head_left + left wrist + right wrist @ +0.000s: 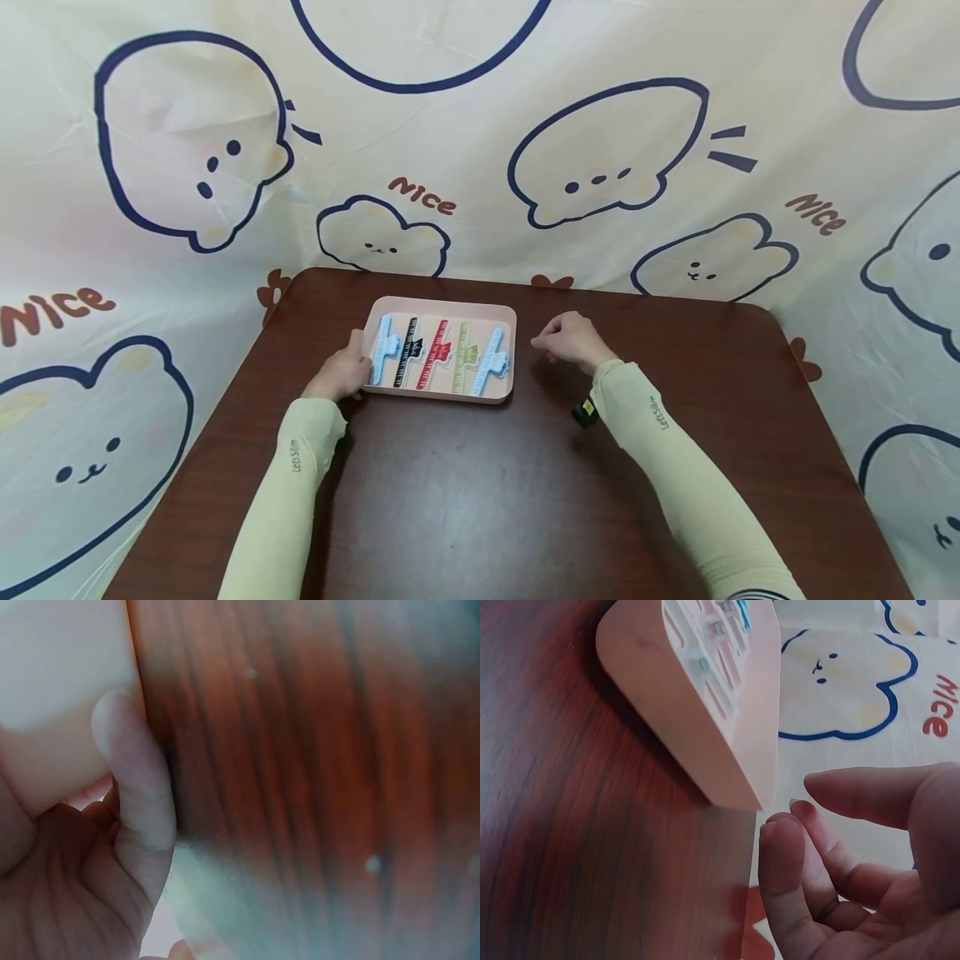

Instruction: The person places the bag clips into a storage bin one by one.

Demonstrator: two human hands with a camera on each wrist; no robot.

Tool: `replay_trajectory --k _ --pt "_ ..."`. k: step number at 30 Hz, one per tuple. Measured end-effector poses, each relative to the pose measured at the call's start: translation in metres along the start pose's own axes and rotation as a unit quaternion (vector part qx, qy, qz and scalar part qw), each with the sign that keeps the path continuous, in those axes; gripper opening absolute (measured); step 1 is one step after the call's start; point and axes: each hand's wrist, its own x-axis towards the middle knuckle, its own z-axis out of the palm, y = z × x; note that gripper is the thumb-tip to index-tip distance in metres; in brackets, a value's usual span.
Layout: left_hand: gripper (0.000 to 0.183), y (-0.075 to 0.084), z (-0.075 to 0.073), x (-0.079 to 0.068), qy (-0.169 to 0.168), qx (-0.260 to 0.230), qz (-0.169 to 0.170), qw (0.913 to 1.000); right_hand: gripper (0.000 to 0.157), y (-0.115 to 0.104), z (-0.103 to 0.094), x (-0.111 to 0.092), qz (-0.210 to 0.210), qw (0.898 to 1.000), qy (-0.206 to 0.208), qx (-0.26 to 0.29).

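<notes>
A pale pink tray (442, 309) lies on the table's far half, holding a row of ruler-shaped clips. From left to right they are a blue clip (385, 345), a black clip (407, 352), a red clip (434, 354), a green clip (461, 357) and another blue clip (489, 363). My left hand (341, 368) grips the tray's left side; in the left wrist view the thumb (135, 769) lies along its wall. Just off the tray's right end, my right hand (576, 340) holds nothing, and the right wrist view shows its thumb apart from bent fingers (784, 859).
The dark brown table (457, 500) is bounded at the back and sides by a pale cloth (480, 142) printed with bear outlines. Light yellow-green sleeves cover both forearms. A small black device (584, 413) sits under the right wrist.
</notes>
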Motion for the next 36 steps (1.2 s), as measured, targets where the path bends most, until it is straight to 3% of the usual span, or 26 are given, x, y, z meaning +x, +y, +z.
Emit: replay_trajectory --k 10,16,27,36 --pt "0.055 -0.004 -0.002 0.004 0.000 0.004 0.003 1.0000 0.034 0.028 -0.020 -0.005 -0.011 1.000 0.004 0.009" --pt "0.055 -0.005 -0.002 0.007 0.002 0.007 0.004 1.0000 0.034 0.043 -0.025 -0.008 0.002 1.000 0.006 0.005" --pt "0.057 -0.003 -0.003 0.009 -0.002 -0.002 0.014 0.9999 0.035 0.056 -0.031 -0.012 0.006 1.000 0.022 0.009" --pt "0.073 -0.007 -0.016 0.003 0.004 -0.027 0.021 0.9994 0.039 0.072 -0.053 -0.017 -0.052 0.994 0.077 -0.053"
